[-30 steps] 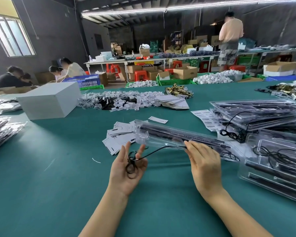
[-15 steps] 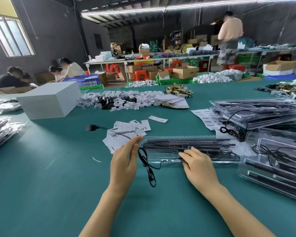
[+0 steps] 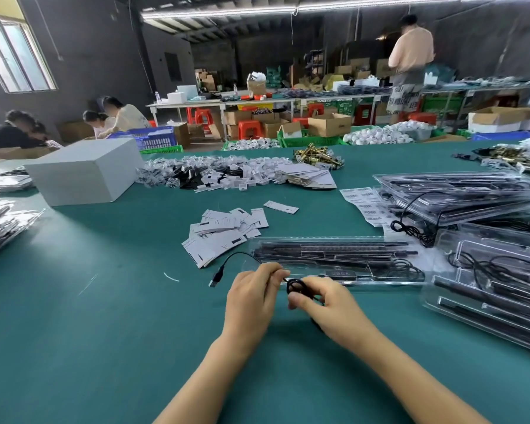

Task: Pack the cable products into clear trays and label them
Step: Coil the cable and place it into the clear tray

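Green felt covers the table [image 3: 74, 316], which carries everything in reach. Largest on it is the white box [image 3: 83, 175] at the far left, well apart from the work. To the right lies a heap of filled clear trays [image 3: 487, 270], with a barcode label sheet [image 3: 363, 203] tucked beside its far edge. Straight ahead, lying flat and open, is the clear tray [image 3: 334, 258] being packed, its black rods already seated along its length. Just beyond its left end is a loose pile of white paper cards [image 3: 224, 231].

The step in hand looks like coiling the loose black cable [image 3: 296, 286] that trails from the tray. The left hand [image 3: 251, 298] has its fingers curled, pinching the cable close to the tray's near edge; the cable's free end arcs out left to a USB plug [image 3: 215, 278] hanging just above the felt. The right hand [image 3: 328, 304] pinches a small wound loop of the same cable between thumb and fingertips, touching the left.

Next, I judge, the remaining length must be wound in and the bundle pressed into the tray's free recess, then the tray shut and a label applied. Little stands in the way; the card pile near the plug could snag the swinging end, and the springy coil may unwind if released early.
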A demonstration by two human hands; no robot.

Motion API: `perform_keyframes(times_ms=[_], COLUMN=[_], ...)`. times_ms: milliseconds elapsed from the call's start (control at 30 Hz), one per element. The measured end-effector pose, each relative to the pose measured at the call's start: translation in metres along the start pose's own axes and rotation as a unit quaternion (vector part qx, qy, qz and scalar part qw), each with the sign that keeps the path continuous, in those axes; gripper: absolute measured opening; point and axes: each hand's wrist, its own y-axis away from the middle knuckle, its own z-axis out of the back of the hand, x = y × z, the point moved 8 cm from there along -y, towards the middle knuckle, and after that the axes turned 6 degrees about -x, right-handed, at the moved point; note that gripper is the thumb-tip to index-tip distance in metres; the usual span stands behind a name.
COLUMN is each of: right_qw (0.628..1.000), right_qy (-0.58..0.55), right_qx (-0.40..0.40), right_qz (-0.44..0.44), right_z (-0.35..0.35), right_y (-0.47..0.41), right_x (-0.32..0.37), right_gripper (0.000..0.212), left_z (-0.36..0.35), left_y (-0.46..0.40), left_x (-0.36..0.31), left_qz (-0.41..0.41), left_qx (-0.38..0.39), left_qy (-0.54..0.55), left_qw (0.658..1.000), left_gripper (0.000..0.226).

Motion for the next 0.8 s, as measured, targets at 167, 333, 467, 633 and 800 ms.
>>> perform_keyframes(times_ms=[167, 333, 467, 633, 800], right_qw=[0.996, 0.974, 0.951, 0.933, 0.932], right_qy=[0.068, 0.206, 0.272, 0.312, 0.308], right_qx=[-0.052, -0.093, -0.119, -0.098, -0.11], right_qz=[-0.006, 0.03, 0.08, 0.15, 0.158], right_z=[0.018, 0.027, 0.022, 0.008, 0.008], right_y=[-0.004, -0.002, 0.007, 0.017, 0.017], right_x=[-0.009, -0.005, 0.013, 0.023, 0.029], right_gripper=[0.006, 0.029, 0.028, 0.02, 0.013], left_z=[-0.007, -0.003, 0.002, 0.0, -0.006], left_y=[0.001, 0.002, 0.001, 0.004, 0.004], left_x=[-0.011, -0.016, -0.018, -0.02, -0.019], left_qz=[-0.134, -0.161, -0.125, -0.124, -0.092], left_qx=[-0.003, -0.032, -0.055, -0.026, 0.022], left_qy=[-0.089, -0.19, -0.192, -0.169, -0.158], left_qw=[0.987, 0.968, 0.972, 0.977, 0.983], left_gripper=[0.024, 0.019, 0.023, 0.013, 0.012])
